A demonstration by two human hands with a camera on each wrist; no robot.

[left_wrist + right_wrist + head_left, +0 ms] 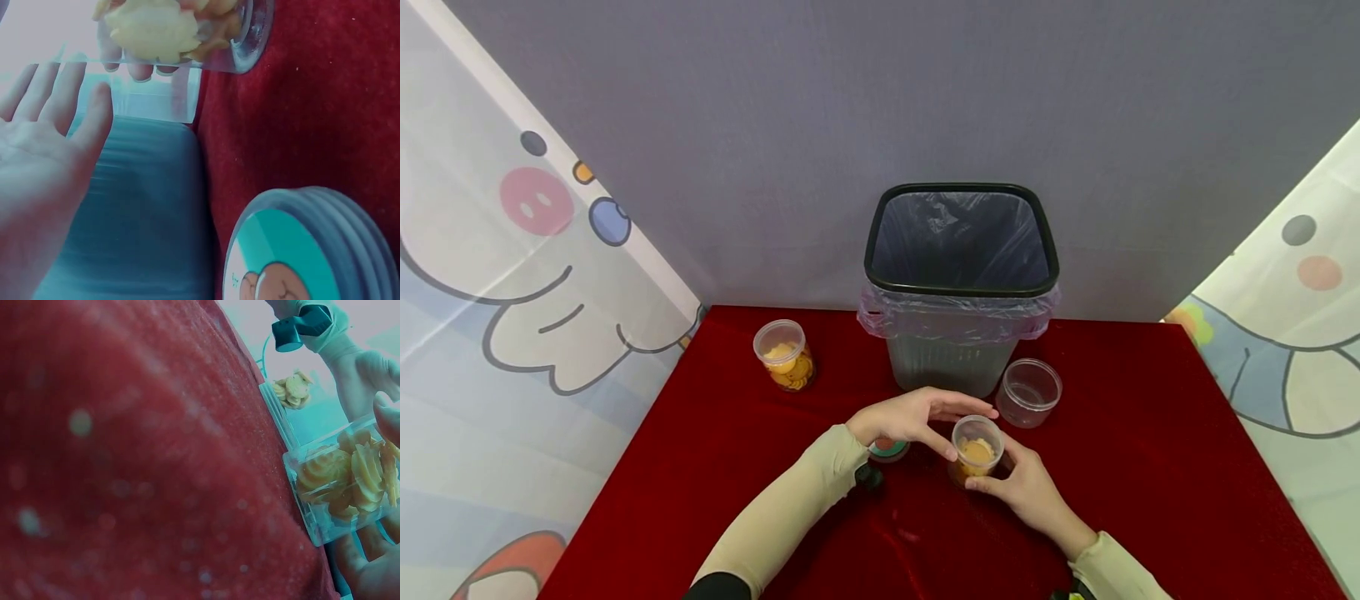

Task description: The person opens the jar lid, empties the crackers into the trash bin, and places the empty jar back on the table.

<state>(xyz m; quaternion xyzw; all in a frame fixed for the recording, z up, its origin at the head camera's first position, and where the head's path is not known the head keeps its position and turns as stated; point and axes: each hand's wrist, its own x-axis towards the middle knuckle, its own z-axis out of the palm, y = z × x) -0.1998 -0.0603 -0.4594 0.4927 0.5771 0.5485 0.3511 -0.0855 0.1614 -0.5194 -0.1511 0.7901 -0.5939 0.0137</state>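
Observation:
My right hand point(1032, 493) grips a clear plastic jar of cookies point(977, 450) near the table's front, thumb on the near side and fingers round the far side. Pale ridged cookies show through its wall in the right wrist view, where the jar point(340, 481) is tilted. Beside its rim, my left hand point(910, 417) reaches over with fingers straight and the thumb held apart; the left wrist view shows this palm point(44, 156) holding nothing. Under the left wrist lies a round lid point(889, 451) with a green label, partly hidden by the arm.
A black-rimmed bin point(951, 362) with a purple-tinted liner stands behind the hands. Right of it is an empty clear jar point(1030, 393) without a lid. Another cookie jar point(786, 358) stands at the back left on the red cloth point(715, 467). A grey wall backs the table.

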